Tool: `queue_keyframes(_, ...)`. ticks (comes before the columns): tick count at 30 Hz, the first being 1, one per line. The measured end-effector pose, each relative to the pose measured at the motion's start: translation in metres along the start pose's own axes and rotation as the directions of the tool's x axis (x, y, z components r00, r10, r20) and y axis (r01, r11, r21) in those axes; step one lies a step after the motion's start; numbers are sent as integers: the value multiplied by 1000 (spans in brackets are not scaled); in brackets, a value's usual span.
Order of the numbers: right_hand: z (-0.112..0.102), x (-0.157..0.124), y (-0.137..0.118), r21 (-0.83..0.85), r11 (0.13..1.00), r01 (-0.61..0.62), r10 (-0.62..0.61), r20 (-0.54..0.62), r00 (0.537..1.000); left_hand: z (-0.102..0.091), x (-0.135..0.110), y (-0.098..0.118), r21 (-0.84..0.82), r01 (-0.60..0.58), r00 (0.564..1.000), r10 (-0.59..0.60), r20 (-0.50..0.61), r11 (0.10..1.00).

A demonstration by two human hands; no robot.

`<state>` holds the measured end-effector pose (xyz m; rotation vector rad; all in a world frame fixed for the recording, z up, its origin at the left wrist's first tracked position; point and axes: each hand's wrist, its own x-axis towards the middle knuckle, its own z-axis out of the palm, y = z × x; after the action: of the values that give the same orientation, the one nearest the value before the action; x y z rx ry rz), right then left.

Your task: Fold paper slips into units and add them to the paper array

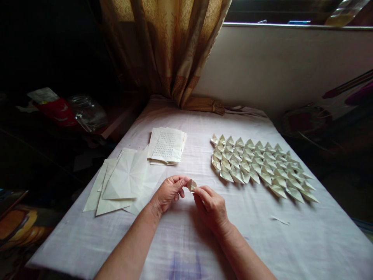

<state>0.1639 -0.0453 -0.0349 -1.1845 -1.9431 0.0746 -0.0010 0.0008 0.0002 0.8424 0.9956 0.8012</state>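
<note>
Between my two hands, just above the cloth, is a small folded paper piece [191, 185], pale cream in colour. My left hand [171, 190] pinches its left side between thumb and fingers. From the right, the fingers of my right hand [211, 206] grip its lower edge. Several rows of pointed folded paper pieces [258, 161] stand close together on the right. Left of my hands lie overlapping creased paper sheets [126, 175]. Behind my left hand sits a stack of paper [167, 144], the top sheet covered in small writing.
A pale cloth [186, 245] covers the table. A thin white strip [279, 220] lies at the right. A gold curtain [166, 50] hangs down to the far edge. Left of the table are a red packet [56, 111] and a clear plastic container [89, 112].
</note>
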Motion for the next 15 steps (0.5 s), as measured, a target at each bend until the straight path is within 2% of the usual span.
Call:
queue_keyframes(8, 0, 3, -4, -10, 1000, 20, -20, -3, 1000, -1, 1, 1, -78, 31, 999, -31, -6, 996)
queue_keyframes(15, -4, 4, -7, -31, 999, 35, -35, 6, 999, -3, 1, 1, -75, 51, 999, -52, -10, 996)
